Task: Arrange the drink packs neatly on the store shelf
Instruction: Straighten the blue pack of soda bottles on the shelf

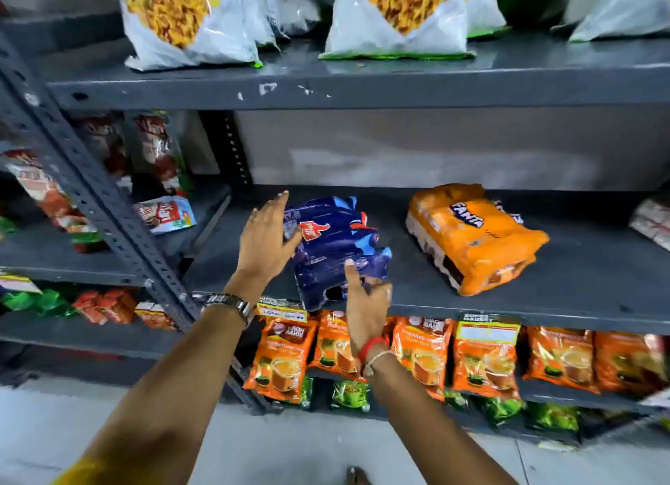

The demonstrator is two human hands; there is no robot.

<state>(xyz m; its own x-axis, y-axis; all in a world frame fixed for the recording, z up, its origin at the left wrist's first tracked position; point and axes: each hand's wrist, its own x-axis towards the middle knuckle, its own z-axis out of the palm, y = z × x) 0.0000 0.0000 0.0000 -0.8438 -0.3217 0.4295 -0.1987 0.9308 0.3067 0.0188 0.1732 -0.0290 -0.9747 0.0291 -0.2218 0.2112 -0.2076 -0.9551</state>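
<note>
A dark blue shrink-wrapped drink pack [333, 245] lies on the grey middle shelf [417, 303], its near end over the front edge. My left hand [266, 238] rests flat against the pack's left side, fingers spread. At the pack's near end my right hand [364, 299] touches it with one raised finger, the other fingers loose. An orange Fanta drink pack [471, 234] lies at an angle further right on the same shelf, apart from both hands.
White snack bags [188, 24] stand on the shelf above. Orange tea pouches [486, 361] hang along the shelf below, green packets beneath them. A slotted steel upright [98, 201] runs at the left, with red and white sachets [163, 216] behind it. More packets sit at the right edge [652, 223].
</note>
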